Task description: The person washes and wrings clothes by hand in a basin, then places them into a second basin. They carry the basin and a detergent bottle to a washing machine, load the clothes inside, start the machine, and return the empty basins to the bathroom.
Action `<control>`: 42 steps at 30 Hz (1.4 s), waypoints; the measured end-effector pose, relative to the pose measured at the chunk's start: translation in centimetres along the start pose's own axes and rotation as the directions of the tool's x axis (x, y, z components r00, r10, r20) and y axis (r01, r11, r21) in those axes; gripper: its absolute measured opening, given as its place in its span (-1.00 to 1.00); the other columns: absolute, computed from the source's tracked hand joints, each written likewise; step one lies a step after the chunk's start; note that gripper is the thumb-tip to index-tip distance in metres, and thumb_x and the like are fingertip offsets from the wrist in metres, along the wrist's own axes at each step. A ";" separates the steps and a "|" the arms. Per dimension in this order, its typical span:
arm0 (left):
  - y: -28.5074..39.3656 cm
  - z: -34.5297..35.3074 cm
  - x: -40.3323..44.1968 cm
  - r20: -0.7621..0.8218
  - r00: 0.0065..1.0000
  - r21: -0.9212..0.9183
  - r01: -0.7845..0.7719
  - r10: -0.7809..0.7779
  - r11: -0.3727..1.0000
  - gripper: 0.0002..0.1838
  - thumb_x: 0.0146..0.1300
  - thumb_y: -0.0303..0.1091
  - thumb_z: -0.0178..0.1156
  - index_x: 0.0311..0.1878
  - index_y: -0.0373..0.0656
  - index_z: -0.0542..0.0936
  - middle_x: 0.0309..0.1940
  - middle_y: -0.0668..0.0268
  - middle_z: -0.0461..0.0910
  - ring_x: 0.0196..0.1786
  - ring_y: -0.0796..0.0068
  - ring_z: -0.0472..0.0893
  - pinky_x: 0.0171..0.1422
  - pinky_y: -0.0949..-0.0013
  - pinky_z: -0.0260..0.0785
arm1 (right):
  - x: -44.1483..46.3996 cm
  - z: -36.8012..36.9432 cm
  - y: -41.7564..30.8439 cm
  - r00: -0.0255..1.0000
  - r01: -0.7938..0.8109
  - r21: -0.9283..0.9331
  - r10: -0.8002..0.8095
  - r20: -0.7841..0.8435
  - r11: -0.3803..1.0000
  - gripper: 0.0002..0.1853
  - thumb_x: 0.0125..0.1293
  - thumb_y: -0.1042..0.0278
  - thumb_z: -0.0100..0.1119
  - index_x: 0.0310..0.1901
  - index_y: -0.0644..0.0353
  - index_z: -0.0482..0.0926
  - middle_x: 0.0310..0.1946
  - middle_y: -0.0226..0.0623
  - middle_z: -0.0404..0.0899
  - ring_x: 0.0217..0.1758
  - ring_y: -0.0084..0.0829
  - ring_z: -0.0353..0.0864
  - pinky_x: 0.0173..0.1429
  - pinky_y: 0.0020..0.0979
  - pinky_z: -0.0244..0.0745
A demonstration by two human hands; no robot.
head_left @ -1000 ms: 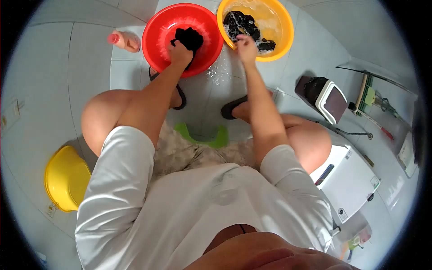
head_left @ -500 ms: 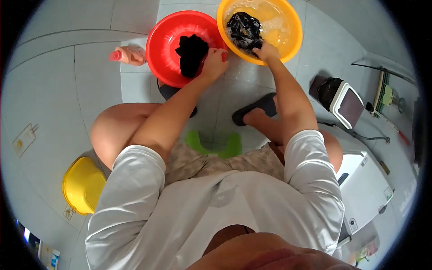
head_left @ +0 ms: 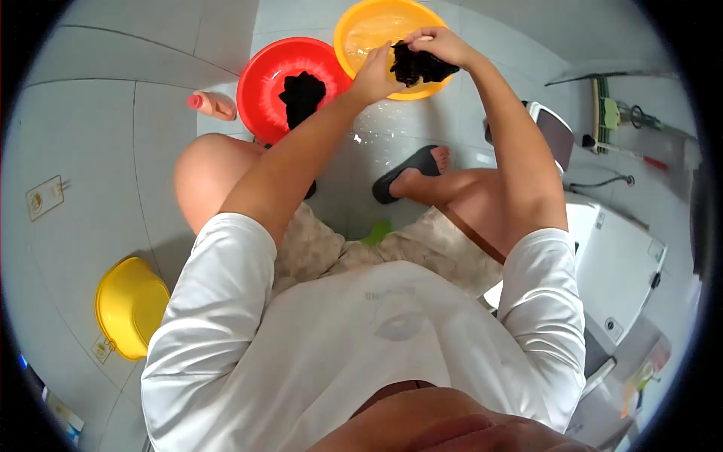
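At Twelve O'Clock, Firm Fingers and a Low Hold Count

Nearest, a person in a white short-sleeved T-shirt (head_left: 324,331) and pale patterned fabric shorts (head_left: 429,252) bends forward, knees apart. At one o'clock stands a dark grey open-toed slipper (head_left: 399,177); at twelve, water spots a light grey tiled floor (head_left: 392,132).

Beyond, near one o'clock, the bare right hand (head_left: 446,47) grasps a bunched, wet-looking black cloth (head_left: 423,69) from above, fingers bent over its top. The bare left hand (head_left: 376,79), at twelve, curves about the bundle's nine-o'clock edge, thumb and fingers parted; whether they pinch it cannot be told. The bundle is held above the near side of a round yellow-orange plastic basin (head_left: 343,45), its three-o'clock end reaching past the rim as seen from overhead.

Handling likely goes best with the bundle drawn toward nine o'clock and kept low, so drips land inside; a full grip from both hands should stop the slick fabric slipping.

At eleven, just beside, a round red plastic basin (head_left: 252,68) holds a second, matte black cloth (head_left: 301,94). Farther off at ten stands or lies a pale pink plastic bottle (head_left: 217,106).
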State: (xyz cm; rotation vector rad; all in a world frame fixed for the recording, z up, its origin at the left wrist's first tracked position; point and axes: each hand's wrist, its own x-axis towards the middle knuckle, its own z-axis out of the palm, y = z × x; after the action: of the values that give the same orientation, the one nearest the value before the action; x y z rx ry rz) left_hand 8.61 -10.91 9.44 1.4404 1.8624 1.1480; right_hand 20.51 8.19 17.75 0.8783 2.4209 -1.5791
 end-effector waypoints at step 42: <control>21.6 -9.5 -0.4 0.165 0.948 -0.347 -0.204 0.274 0.916 -0.57 0.03 -0.33 0.43 -0.01 -0.21 0.62 -0.13 0.29 0.68 -0.04 0.45 0.65 0.19 0.31 0.50 | -18.8 0.6 -10.4 0.914 0.391 0.074 -0.377 -0.150 0.918 -0.30 0.17 0.18 0.53 0.33 0.13 0.49 0.11 -0.33 0.63 0.18 -0.47 0.56 0.35 -0.39 0.41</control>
State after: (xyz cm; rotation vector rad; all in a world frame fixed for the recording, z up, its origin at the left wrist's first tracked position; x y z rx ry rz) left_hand 12.17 -12.54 32.74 1.5558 1.3050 1.2913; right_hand 30.39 -2.83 33.29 0.5560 2.7625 -1.8400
